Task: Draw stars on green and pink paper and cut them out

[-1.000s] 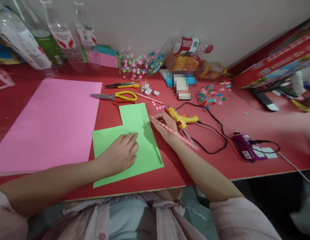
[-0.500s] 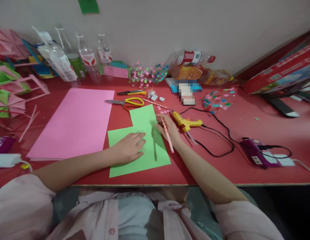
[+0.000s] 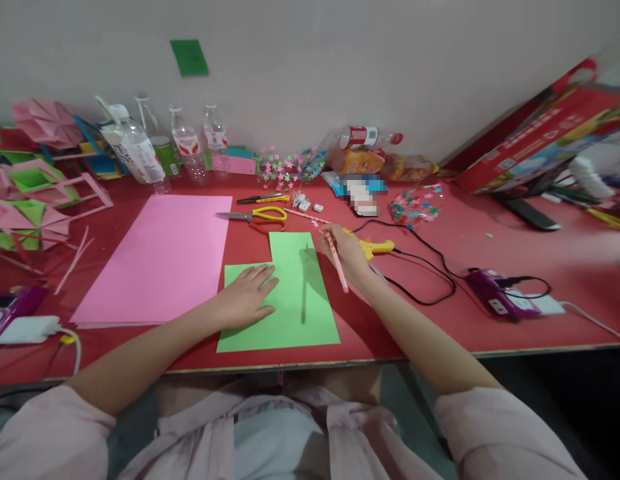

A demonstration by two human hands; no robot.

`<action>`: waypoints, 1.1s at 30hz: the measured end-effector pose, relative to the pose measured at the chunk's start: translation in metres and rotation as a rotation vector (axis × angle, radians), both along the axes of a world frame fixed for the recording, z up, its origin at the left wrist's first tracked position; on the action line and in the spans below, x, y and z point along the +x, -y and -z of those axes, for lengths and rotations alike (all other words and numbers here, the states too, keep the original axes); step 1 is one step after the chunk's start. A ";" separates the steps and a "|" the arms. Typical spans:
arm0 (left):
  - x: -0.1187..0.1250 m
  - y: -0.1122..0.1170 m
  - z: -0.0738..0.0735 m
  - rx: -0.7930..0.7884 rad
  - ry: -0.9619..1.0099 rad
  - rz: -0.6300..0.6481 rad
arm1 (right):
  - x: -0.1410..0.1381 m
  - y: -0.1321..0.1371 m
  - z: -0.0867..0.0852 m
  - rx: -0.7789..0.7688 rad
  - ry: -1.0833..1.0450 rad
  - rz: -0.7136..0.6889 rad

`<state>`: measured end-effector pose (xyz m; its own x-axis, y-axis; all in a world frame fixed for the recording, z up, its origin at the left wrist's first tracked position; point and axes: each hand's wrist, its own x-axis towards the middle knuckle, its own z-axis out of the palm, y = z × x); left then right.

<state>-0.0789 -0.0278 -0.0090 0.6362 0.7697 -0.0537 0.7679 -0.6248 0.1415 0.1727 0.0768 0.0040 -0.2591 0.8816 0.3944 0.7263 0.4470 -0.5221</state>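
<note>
My left hand (image 3: 246, 298) lies flat with its fingers out on the left part of a light green sheet of paper (image 3: 290, 300), whose upper left corner is cut away. My right hand (image 3: 349, 255) is closed around a pink patterned pencil (image 3: 337, 261), just off the sheet's upper right edge. The pencil slants, with its back end towards me; its tip is hidden by the fingers. A yellow glue gun (image 3: 377, 249) lies partly behind my right hand. Yellow-handled scissors (image 3: 255, 215) rest beyond the green sheet.
Pink paper sheets (image 3: 160, 260) lie to the left. Bottles (image 3: 187, 143) and clear star-filled containers (image 3: 415, 205) stand along the back. A black cord (image 3: 453, 283) runs right to a purple power strip (image 3: 505, 295). Folded paper pieces (image 3: 33, 183) crowd the far left.
The view has tilted up. My right hand has shifted with the pencil off the sheet, towards the glue gun. The green sheet has turned slightly; my left hand remains flat on it.
</note>
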 end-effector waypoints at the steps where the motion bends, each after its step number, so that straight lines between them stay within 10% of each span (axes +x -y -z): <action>1: -0.001 0.000 0.000 -0.010 0.006 0.003 | -0.003 0.002 -0.006 -0.020 0.052 0.003; 10: 0.001 -0.002 0.005 0.009 0.101 -0.007 | -0.037 0.020 -0.029 -0.201 0.867 0.071; 19: 0.010 0.002 0.017 0.091 0.152 0.003 | -0.031 0.020 -0.041 -0.290 0.878 0.046; 33: -0.012 -0.012 0.019 0.022 0.221 -0.031 | -0.146 -0.073 -0.020 -0.074 0.781 -0.142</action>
<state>-0.0909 -0.0158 -0.0279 0.6068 0.7884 0.1011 0.7386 -0.6063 0.2949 0.0269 0.1501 0.0239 -0.5481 0.8364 -0.0054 0.8333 0.5466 0.0828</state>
